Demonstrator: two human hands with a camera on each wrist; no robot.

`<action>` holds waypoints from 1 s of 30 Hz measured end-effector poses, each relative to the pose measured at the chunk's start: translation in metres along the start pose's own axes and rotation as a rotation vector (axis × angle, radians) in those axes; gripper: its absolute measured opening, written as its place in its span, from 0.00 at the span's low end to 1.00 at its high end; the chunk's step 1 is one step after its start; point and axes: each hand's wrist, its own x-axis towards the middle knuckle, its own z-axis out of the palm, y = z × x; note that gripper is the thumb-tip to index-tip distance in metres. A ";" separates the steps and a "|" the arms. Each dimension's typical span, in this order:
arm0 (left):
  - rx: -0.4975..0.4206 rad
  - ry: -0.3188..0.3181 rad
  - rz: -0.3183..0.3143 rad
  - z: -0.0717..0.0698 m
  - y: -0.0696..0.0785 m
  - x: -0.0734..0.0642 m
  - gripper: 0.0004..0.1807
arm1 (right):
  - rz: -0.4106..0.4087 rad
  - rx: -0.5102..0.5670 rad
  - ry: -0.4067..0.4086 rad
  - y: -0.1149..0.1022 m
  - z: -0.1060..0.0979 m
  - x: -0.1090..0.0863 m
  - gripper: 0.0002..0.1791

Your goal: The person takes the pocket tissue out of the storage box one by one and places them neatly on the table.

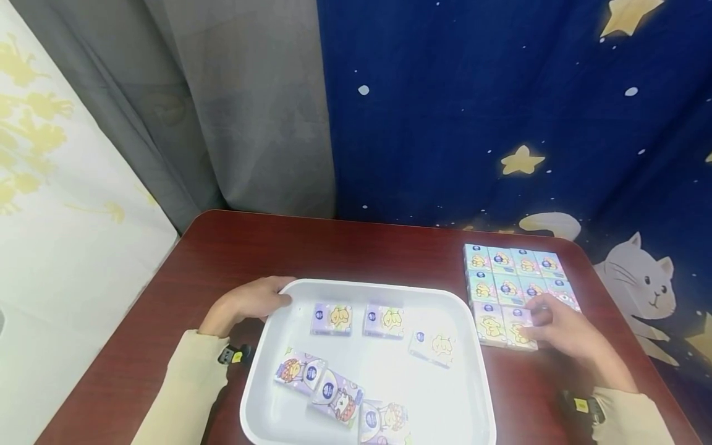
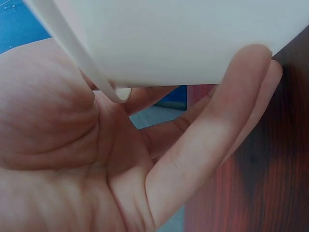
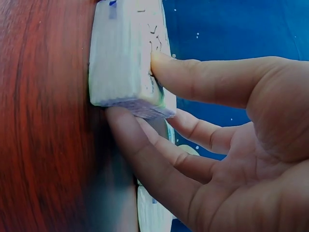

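Logos [image 1: 329, 390], round and dark blue, mark the packets with cartoon figures; any lettering seems too small to read. The right hand [image 1: 564, 330] has its fingers partly closed on a lilac packet [image 1: 514, 321], thumb on the printed face, low over the worktop [image 1: 389, 253]. Beyond and beside those fingers, more packets lie in a tight block [image 1: 495, 287], mostly pale blue in the two far rows. The left hand [image 1: 258, 301] grips a white tray [image 1: 445, 411] by its far-left corner, fingers against the outer wall. Inside, right of these fingers, lie six loose packets [image 1: 332, 316]: three apart in a far row, three bunched nearer the person.
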 end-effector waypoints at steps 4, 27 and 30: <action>0.002 0.001 -0.003 0.000 -0.001 0.001 0.19 | 0.011 0.006 0.004 0.000 0.000 0.000 0.31; -0.037 -0.015 0.006 -0.001 -0.002 0.002 0.21 | -0.041 -0.066 0.082 -0.018 -0.009 -0.008 0.21; -0.037 -0.011 0.001 0.000 -0.003 0.001 0.21 | -0.077 -0.053 0.098 -0.030 -0.006 -0.014 0.19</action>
